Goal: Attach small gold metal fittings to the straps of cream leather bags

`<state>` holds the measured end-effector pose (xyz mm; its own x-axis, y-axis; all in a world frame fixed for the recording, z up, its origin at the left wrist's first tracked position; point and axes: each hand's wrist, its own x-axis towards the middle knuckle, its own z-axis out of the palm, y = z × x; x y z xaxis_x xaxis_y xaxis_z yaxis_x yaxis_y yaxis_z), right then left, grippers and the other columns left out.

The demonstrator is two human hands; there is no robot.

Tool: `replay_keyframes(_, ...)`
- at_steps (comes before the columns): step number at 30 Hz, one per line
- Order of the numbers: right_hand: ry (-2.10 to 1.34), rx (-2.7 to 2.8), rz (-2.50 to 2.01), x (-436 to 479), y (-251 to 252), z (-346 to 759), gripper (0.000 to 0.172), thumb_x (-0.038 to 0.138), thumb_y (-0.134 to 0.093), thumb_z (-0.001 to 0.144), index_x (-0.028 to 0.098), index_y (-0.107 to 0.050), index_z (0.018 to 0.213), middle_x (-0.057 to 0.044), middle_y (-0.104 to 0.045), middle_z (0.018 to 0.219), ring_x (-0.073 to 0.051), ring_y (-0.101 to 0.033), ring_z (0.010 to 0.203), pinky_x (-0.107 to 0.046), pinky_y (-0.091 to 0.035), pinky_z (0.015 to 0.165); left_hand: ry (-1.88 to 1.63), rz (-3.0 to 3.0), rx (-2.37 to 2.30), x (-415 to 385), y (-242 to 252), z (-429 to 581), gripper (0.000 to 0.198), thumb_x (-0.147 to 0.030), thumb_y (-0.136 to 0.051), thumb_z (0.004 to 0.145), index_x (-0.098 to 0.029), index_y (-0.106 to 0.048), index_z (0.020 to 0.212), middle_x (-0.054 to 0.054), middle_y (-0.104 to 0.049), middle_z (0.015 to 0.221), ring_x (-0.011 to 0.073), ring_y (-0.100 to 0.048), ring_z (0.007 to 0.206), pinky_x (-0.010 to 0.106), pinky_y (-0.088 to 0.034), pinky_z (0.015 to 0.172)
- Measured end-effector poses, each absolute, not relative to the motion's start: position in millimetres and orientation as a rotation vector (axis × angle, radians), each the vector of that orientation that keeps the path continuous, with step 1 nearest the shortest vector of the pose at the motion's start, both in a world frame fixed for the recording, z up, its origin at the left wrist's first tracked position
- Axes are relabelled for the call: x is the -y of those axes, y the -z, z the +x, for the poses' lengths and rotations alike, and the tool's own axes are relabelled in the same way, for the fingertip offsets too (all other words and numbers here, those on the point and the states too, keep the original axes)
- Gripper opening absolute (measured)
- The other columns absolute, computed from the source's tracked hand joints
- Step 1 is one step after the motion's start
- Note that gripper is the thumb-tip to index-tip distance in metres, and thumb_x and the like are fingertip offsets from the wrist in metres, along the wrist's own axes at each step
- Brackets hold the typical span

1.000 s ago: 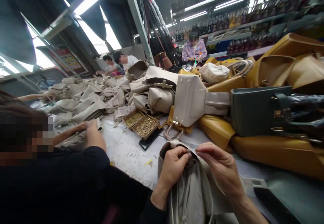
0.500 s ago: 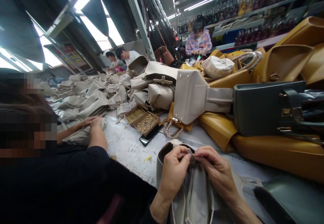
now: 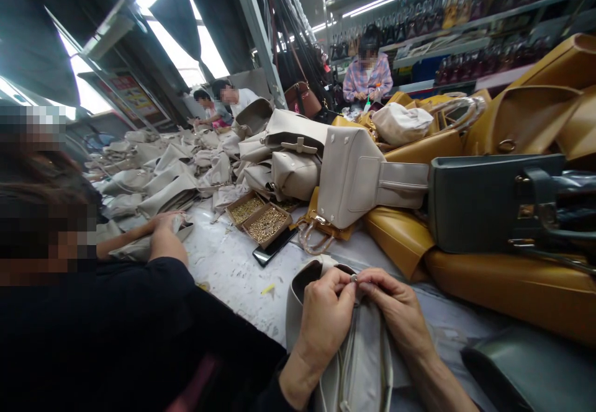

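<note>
A beige handbag (image 3: 298, 313) with a grey lining and a long zip stands open in front of me. My left hand (image 3: 326, 319) is closed, thumb and forefinger pinching a small strap tab (image 3: 354, 278) at the bag's upper edge. My right hand (image 3: 395, 306) pinches the same spot from the other side, its fingertips almost touching the left ones. The fingers cover most of the tab, and I cannot make out its fastening.
Beyond the bag lie a black phone (image 3: 274, 249) and boxes of small gold metal pieces (image 3: 266, 226). Beige bags (image 3: 349, 176), mustard bags (image 3: 512, 282) and a dark green bag (image 3: 488, 204) are heaped behind. A co-worker's arm (image 3: 167, 244) is close at left.
The strap tab, which stood up between my fingers, now shows only as a small end at the fingertips. My hands have drawn slightly closer together.
</note>
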<state>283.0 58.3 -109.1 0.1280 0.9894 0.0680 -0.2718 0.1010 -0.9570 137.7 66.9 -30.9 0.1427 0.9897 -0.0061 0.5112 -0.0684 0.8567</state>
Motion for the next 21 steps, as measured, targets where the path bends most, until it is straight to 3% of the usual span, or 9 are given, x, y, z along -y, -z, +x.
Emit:
replay_keyframes(12, -1.2, 0.92, -1.049, -56.3, 108.6, 284.9, 0.017, 0.041, -0.084, 0.081, 0.025, -0.081, 0.082, -0.003, -0.074, 0.092, -0.023, -0.066, 0.092, -0.03, -0.052, 0.085, -0.82, 1.76, -1.465, -64.9, 32.6, 139.5, 0.015, -0.016, -0.06, 0.092, -0.021, -0.074, 0.089, 0.0, -0.078, 0.083, 0.0174, -0.075, 0.079, 0.024, -0.053, 0.073)
replay_keyframes(21, -1.05, 1.048, -1.14, -54.6, 110.1, 281.7, 0.019, 0.044, -0.076, 0.087, 0.025, -0.078, 0.089, -0.004, -0.075, 0.094, -0.023, -0.069, 0.093, -0.029, -0.055, 0.088, -0.942, 2.141, -1.527, -60.8, 48.5, 140.4, 0.024, -0.009, -0.054, 0.095, -0.021, -0.073, 0.092, 0.003, -0.077, 0.08, 0.0187, -0.075, 0.076, 0.026, -0.053, 0.069)
